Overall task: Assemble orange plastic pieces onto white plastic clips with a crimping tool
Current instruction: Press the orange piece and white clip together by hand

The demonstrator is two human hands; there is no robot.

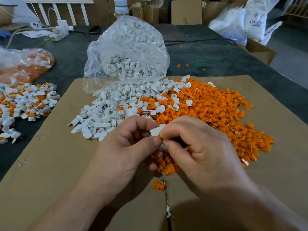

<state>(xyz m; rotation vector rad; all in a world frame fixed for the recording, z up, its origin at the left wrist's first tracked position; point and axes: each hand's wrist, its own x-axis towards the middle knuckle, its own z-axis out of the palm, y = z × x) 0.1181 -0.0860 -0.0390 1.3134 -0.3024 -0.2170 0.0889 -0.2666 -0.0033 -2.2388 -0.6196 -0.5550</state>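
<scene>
White plastic clip [156, 131], small with a flat tab, is held in the head view above the middle of the brown cardboard sheet [50, 180]. The left hand [126, 144] pinches it, while the right hand [196, 147] pinches a small orange plastic piece [161, 137] against its lower edge. Both parts look light, stiff and smooth, so they may slip or spring away. The flat tab seems the surest hold. A heap of loose white clips [103, 117] lies on the sheet's far left part, and a heap of orange pieces [216, 110] on its far right. No crimping tool shows.
</scene>
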